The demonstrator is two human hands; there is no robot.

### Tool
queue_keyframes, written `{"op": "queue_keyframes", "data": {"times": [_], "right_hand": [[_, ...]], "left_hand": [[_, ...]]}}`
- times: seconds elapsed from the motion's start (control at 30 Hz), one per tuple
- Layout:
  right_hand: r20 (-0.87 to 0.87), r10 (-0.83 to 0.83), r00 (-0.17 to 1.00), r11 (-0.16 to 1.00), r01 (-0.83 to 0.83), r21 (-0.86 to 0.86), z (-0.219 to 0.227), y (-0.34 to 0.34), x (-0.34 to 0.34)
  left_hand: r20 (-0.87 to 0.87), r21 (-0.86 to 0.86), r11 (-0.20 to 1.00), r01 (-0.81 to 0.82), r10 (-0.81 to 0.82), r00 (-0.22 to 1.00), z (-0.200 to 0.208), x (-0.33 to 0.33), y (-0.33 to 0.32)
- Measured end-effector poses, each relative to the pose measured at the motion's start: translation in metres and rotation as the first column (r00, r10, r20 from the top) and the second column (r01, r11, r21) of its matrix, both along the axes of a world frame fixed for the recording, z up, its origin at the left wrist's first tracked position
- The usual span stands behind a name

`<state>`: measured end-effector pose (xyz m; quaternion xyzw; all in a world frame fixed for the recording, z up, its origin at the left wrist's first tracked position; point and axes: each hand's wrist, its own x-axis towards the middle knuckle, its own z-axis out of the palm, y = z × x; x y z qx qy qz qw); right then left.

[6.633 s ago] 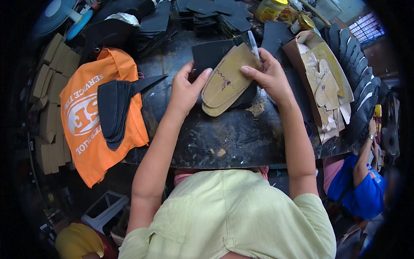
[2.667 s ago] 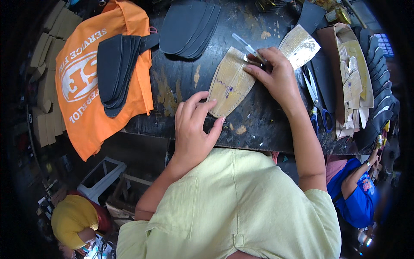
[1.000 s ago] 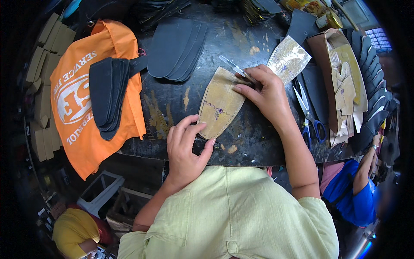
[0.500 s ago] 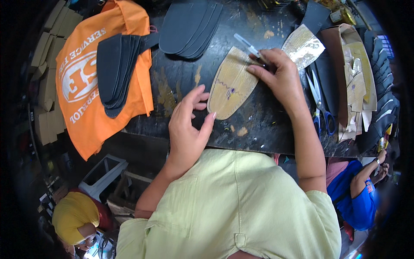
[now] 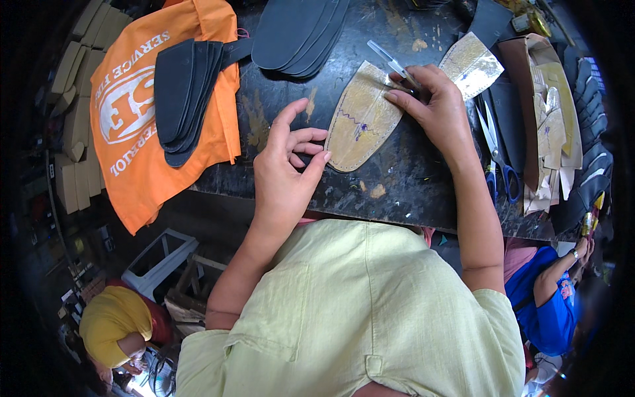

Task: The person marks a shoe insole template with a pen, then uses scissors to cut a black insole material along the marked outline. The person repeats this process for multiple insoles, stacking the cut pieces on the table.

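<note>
A tan, rounded shoe-part pattern (image 5: 364,129) with small holes along its edge and a wavy ink line lies on the dark worktable. My right hand (image 5: 433,99) is closed round a clear-barrelled pen (image 5: 389,57), the barrel pointing up and left. Its fingers and thumb rest over the pattern's upper right edge. At the lower left edge my left hand (image 5: 291,152) has its fingers apart and the index finger raised. The left thumb tip touches or nearly touches the pattern's rim. A thin dark edge shows below the pattern; what it belongs to is unclear.
Another tan pattern (image 5: 471,66), blue-handled scissors (image 5: 496,152) and a box of pattern pieces (image 5: 529,112) lie right. Black cut pieces (image 5: 297,33) are stacked at the back, more (image 5: 188,96) on an orange cloth bag (image 5: 126,165). People in yellow (image 5: 116,324) and blue (image 5: 549,298) are nearby.
The view has shifted slightly. The pattern has turned a little, and my left index finger is raised further from it. The pen remains in my right hand.
</note>
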<state>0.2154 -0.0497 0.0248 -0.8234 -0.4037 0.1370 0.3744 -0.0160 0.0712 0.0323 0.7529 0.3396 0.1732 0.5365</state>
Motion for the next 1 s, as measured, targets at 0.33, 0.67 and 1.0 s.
{"op": "queue_keyframes", "data": {"times": [0.33, 0.67, 1.0], "right_hand": [[-0.016, 0.016, 1.0, 0.999, -0.016, 0.03, 0.002, -0.001, 0.0], [0.013, 0.024, 1.0, 0.999, -0.025, 0.022, 0.001, 0.0, 0.001], [-0.02, 0.015, 1.0, 1.0, -0.015, 0.017, 0.003, -0.001, 0.001]], "left_hand": [[-0.006, 0.103, 0.995, 0.014, -0.013, 1.0, -0.003, -0.003, -0.007], [-0.067, 0.458, 0.873, 0.167, -0.154, 0.986, -0.007, 0.001, -0.018], [-0.058, 0.456, 0.874, 0.171, -0.162, 0.985, -0.005, 0.003, -0.016]]}}
